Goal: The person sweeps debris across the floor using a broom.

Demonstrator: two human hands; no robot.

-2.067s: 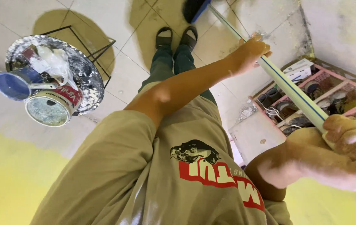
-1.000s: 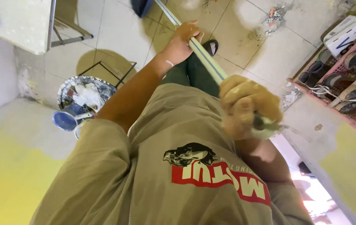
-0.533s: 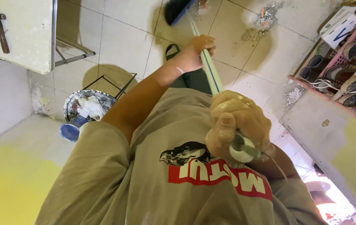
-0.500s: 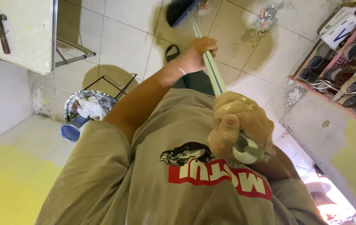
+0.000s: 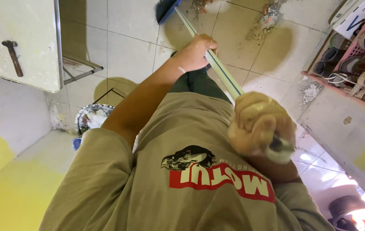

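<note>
I hold a broom with a long pale green handle (image 5: 221,70) that runs from my chest down to its dark blue head (image 5: 165,6) on the tiled floor. My left hand (image 5: 197,51) grips the handle partway down, arm stretched out. My right hand (image 5: 259,124) is closed around the handle's top end, close to my chest over my tan printed shirt (image 5: 178,184). A small pile of dirt and rubble (image 5: 269,18) lies on the tiles to the right of the broom head.
A white table (image 5: 28,25) with a hammer (image 5: 12,55) on it stands at the upper left. A paint-splashed basin (image 5: 90,122) sits on the floor beside my left arm. A pink shoe rack (image 5: 353,55) stands at the right, above a partly yellow wall.
My right hand has moved from the right edge to in front of my chest, bringing the handle more upright. The view has swung, so the table and rubble pile now show.
</note>
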